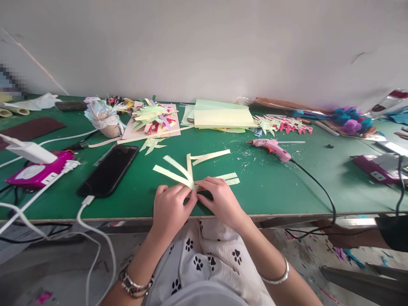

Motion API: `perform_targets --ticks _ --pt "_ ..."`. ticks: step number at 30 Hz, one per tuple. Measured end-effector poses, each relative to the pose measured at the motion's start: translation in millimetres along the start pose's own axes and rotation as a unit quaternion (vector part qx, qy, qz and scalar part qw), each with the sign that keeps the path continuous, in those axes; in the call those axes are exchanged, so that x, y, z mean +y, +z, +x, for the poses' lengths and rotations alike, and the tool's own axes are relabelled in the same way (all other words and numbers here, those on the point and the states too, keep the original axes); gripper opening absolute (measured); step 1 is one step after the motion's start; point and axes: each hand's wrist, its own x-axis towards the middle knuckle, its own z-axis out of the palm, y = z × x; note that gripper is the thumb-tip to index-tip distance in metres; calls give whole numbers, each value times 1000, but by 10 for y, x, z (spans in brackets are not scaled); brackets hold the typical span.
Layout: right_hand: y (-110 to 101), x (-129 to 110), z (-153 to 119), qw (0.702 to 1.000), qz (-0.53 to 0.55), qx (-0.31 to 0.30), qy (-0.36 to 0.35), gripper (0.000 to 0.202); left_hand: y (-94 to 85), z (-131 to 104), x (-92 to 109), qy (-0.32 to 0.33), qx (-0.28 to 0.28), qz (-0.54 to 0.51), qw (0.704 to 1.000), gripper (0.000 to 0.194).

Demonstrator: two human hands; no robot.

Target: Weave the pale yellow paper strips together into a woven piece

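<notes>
Pale green paper strips [174,170] fan out from the fingers of my left hand [172,206], which pinches them where they meet. My right hand [219,197] is closed at the same spot, its fingertips meeting the left ones on the paper; the exact grip is partly hidden. More pale strip ends [231,178] stick out beyond the right fingers. Just past my hands lies a folded cream paper strip [210,157] on the green table [178,208]. A pink glue gun [270,148] rests on its side to the right, a clear stick in its back end.
A black phone [108,171], plugged into a white cable, lies left. Pink power strips [41,172] stand at both sides. Stacked paper sheets [223,114], a pile of cut paper pieces [153,117] and a wrapped pot [108,123] line the back. Another person's arm [353,236] shows at right.
</notes>
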Motion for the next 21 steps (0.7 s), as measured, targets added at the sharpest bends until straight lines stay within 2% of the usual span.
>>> perform_targets --ticks 7,11,21 --pt "12 7 13 1000 12 8 2 16 2 -10 -14 -1 -3 -15 1000 28" --pt "5 12 5 1000 4 3 -3 18 -2 -19 -9 -26 2 -30 999 24" --pt "0 6 -11 1000 -15 8 -25 16 -19 40 30 -80 -9 -22 997 37"
